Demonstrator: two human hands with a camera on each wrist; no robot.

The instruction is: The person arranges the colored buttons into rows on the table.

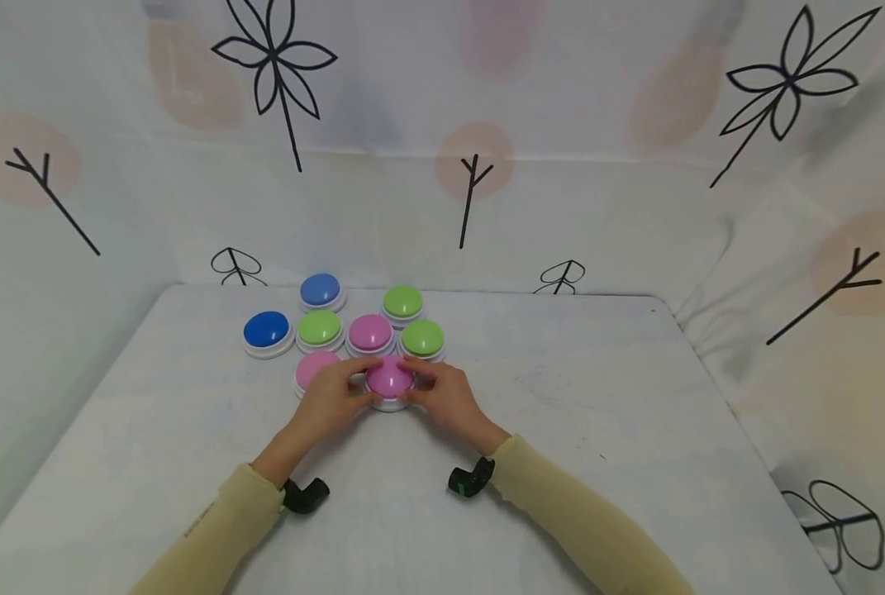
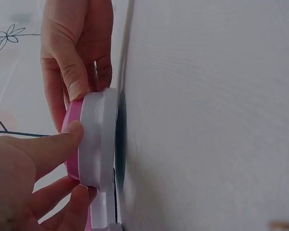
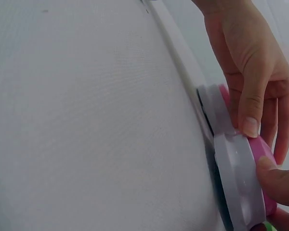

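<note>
From where I stand, the person has both hands on one pink-domed button with a white base, at the near edge of a cluster on the white counter. The left hand grips its left side and the right hand its right, the fingers of each narrowed onto the button, thumbs on the near side. I can't tell whether its base rests on the counter or sits slightly above it. Just to its left, partly hidden by the left hand, is a second pink button. Beyond runs a row: a dark blue button at the left, then a lime button, a third pink button, and a green button at the right. Farther back stand a lighter blue button on the left and a far green button on the right. Pale yellow sleeves cover the forearms, and a backdrop with black line-drawn plants rises behind the counter.
</note>
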